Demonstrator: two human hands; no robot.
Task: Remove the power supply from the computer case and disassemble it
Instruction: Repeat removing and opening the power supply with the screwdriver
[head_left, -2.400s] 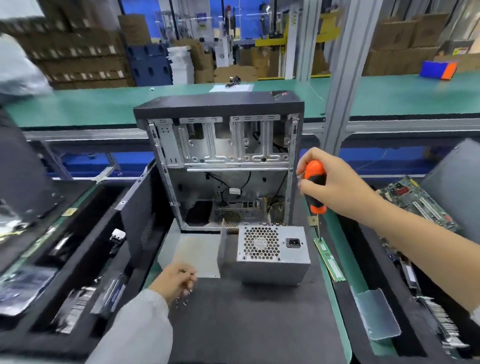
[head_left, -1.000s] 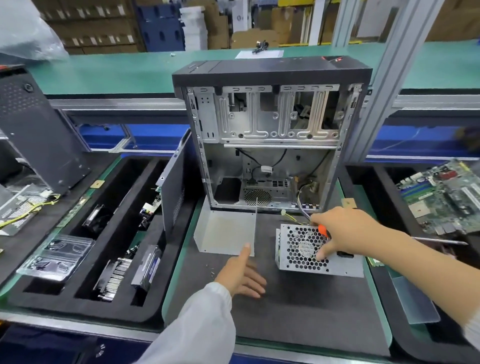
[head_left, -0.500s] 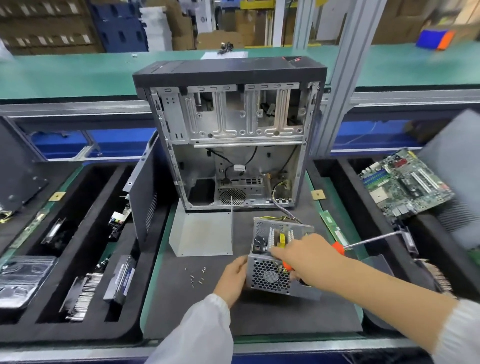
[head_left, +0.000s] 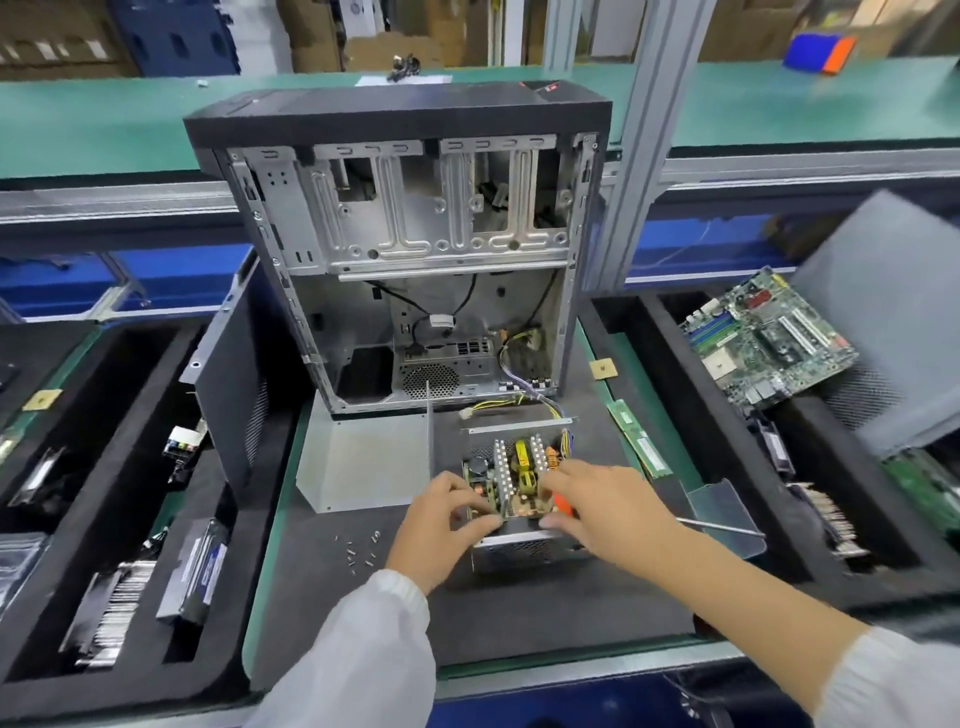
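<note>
Left hand (head_left: 441, 525): my fingers curl on the supply's (head_left: 519, 499) left rim.
Supply: open-topped on the mat (head_left: 519, 618), before the case (head_left: 415, 249).
Handling: I judge it heavy, stiff, sharp-edged; hold the walls, not the board.
Right hand (head_left: 602, 509): grips screwdriver (head_left: 563, 505), fingertips on the rim.

The light is bright and even, and seems to come from above. Shadows are soft and small; a dark one lies under the power supply (head_left: 524, 499). The metal inside the computer case (head_left: 410, 249) shines a little. The middle looks fairly sharp. The edges bend and stretch, and the boxes at the far back look blurry.
</note>
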